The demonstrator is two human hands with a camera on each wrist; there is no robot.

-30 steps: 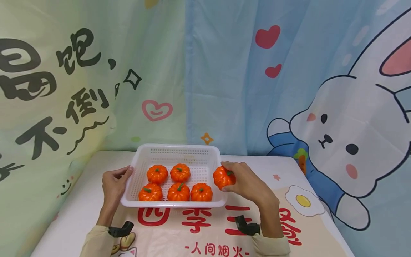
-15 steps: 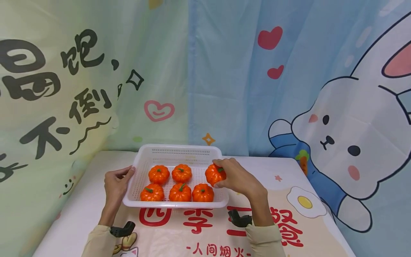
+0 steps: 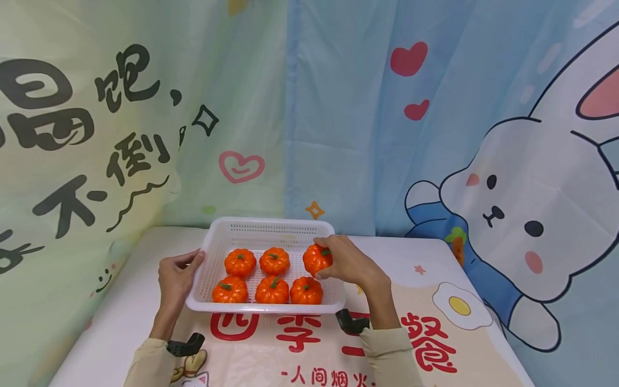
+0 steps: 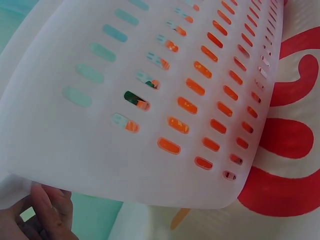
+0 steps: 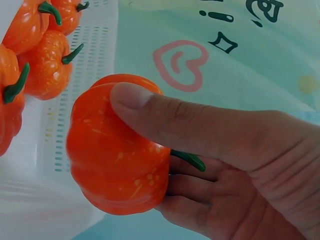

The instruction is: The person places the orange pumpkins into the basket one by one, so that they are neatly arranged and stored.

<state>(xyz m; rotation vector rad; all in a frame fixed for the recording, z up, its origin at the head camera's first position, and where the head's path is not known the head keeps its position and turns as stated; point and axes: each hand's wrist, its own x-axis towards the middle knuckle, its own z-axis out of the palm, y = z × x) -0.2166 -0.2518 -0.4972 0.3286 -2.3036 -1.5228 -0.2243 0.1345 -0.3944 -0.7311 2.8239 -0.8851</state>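
A white slotted plastic basket [image 3: 271, 307] holds several small orange pumpkins [image 3: 272, 290] with green stems, set in two rows. My left hand [image 3: 175, 275] pinches the basket's left rim; in the left wrist view its fingers and thumb [image 4: 47, 210] meet at the rim's corner. Over the basket's right part, my right hand [image 3: 355, 260] grips another pumpkin [image 3: 317, 259]. In the right wrist view the thumb lies across this pumpkin [image 5: 117, 155], the fingers are behind it, and its stem points toward the palm.
The basket is on a table with a printed cloth [image 3: 329, 355] bearing red characters and a fried egg picture [image 3: 459, 305]. A curtain [image 3: 333, 107] with a rabbit print hangs right behind the table's back edge.
My right hand has moved left with its pumpkin, from the basket's right rim to over its inside, beside the back row. The left hand keeps its hold on the rim.
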